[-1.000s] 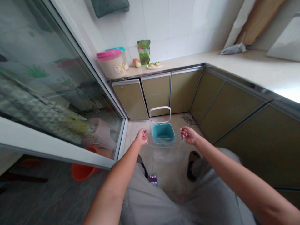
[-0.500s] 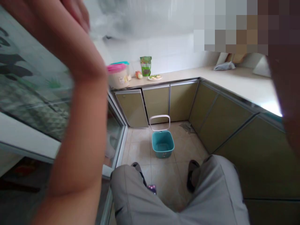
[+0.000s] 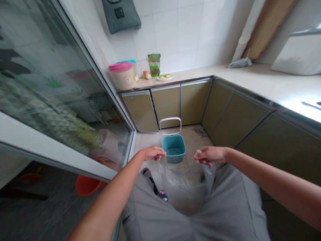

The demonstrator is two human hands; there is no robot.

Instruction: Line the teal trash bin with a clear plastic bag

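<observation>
Between my two hands hangs a clear plastic bag (image 3: 184,182), its top edge spread wide in front of my knees. My left hand (image 3: 154,153) is closed in a pinch on one side of the bag's edge. The opposite side is pinched by my right hand (image 3: 207,155), fingers curled. Just beyond the hands a teal bin (image 3: 175,160) stands on the tiled floor, its inside bare. Its pale rim-like ring (image 3: 170,118) is tipped upright at the back.
Cabinets (image 3: 166,102) and a counter (image 3: 195,73) run along the back and right. On the counter are a pink-lidded container (image 3: 122,75), a green pouch (image 3: 154,65) and a plate of food (image 3: 164,77). A glass sliding door (image 3: 82,100) borders the left; an orange basin (image 3: 87,184) lies behind it.
Both arms have come down from high beside my head to in front of my knees. The clear bag now shows stretched between my hands. The bin has stayed in place.
</observation>
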